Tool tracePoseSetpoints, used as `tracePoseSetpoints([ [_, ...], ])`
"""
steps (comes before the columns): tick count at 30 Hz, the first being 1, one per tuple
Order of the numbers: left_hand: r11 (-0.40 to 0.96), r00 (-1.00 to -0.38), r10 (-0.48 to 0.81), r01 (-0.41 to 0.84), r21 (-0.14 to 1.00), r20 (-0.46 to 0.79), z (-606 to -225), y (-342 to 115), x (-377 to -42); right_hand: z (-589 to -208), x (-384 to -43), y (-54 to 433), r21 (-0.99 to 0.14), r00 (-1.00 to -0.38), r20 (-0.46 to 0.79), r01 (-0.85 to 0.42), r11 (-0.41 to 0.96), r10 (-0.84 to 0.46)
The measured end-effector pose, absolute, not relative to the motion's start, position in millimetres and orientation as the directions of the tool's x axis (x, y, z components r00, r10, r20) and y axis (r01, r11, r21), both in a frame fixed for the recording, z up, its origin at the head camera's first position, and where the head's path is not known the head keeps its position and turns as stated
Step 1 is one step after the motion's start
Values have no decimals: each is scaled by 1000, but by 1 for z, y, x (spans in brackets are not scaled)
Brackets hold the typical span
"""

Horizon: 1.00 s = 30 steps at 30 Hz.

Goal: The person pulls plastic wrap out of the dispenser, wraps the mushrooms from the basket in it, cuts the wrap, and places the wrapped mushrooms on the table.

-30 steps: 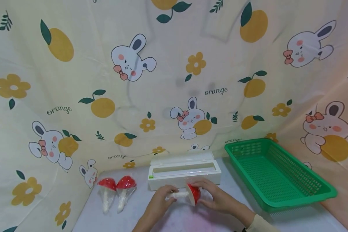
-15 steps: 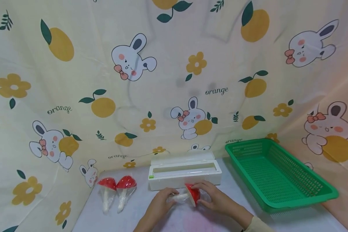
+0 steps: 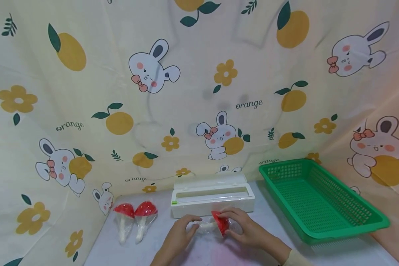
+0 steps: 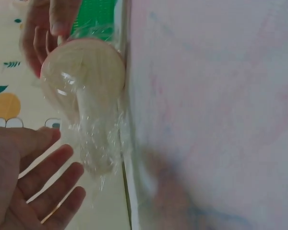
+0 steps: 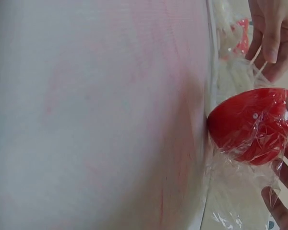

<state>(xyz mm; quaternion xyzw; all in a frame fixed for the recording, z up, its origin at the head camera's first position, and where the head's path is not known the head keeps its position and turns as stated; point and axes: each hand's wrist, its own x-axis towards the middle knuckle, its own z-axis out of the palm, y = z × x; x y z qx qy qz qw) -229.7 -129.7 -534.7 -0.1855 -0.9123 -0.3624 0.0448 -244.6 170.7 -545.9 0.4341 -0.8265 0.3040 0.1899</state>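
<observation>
A toy mushroom [image 3: 221, 224] with a red cap and white stem, loosely wrapped in clear film, lies sideways just above the table. My right hand [image 3: 249, 229] holds it by the cap, thumb on the near side and fingers on the far side. At the stem end my left hand [image 3: 180, 235] has its fingers spread; in the left wrist view a gap shows between those fingers [image 4: 62, 155] and the film-covered stem [image 4: 93, 139]. Crinkled film [image 5: 242, 191] hangs off the cap [image 5: 252, 125] in the right wrist view.
Directly behind the hands stands a white cling film dispenser [image 3: 212, 207] with its lid raised. Two more wrapped mushrooms, one [image 3: 124, 210] beside the other [image 3: 146, 209], lie at the left. A green plastic basket [image 3: 344, 233] sits at the right. Patterned cloth hangs behind.
My left hand has let go of the stem end and its fingers have opened. The right hand keeps its hold on the cap, with the mushroom nearly in the same place.
</observation>
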Motion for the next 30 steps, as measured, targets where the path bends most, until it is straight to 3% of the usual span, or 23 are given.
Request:
tracePoseSetpoints([
  [6, 649, -898, 206, 422, 633, 388, -533, -141, -235, -543, -242, 171, -360, -590, 548, -806, 470, -592],
  [11, 661, -904, 33, 339, 669, 425, -530, -148, -241, -540, -242, 172, -371, -610, 546, -791, 486, -575],
  [18, 645, -927, -174, 147, 750, 331, -536, -156, -255, -539, -246, 173, -371, -621, 556, -780, 504, -552],
  [23, 611, -955, -183, 76, 788, 234, -544, -166, -269, -537, -251, 173, -354, -579, 601, -811, 467, -551],
  [30, 584, -965, -159, 77, 808, 207, -549, -169, -283, -524, -268, 171, -359, -556, 644, -826, 434, -525],
])
